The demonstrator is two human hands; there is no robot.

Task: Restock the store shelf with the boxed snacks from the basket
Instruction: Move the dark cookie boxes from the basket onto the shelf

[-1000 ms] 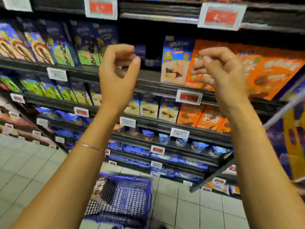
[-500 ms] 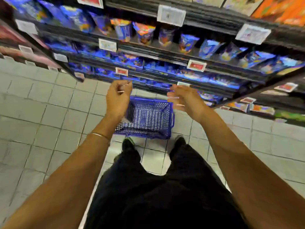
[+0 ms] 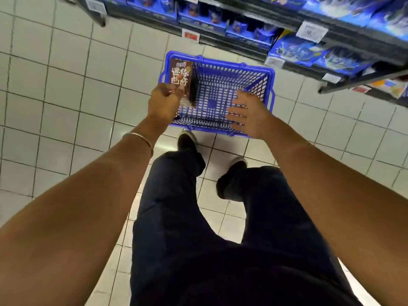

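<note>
The brown snack box (image 3: pixel 181 78) stands upright at the blue basket's (image 3: pixel 220 61) left end. The left hand (image 3: pixel 163 102) reaches down to it, fingers curled on its near corner. The right hand (image 3: pixel 249 113) hovers spread (holding nothing) over the open mesh to the right of those fingers, with the shelf (image 3: pixel 353 47) just beyond.

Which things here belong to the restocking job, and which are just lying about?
Job: blue basket; brown snack box standing in it; left hand at the box; right hand open above the basket.
Just about: blue packs; price tags; floor tiles; shoes.
</note>
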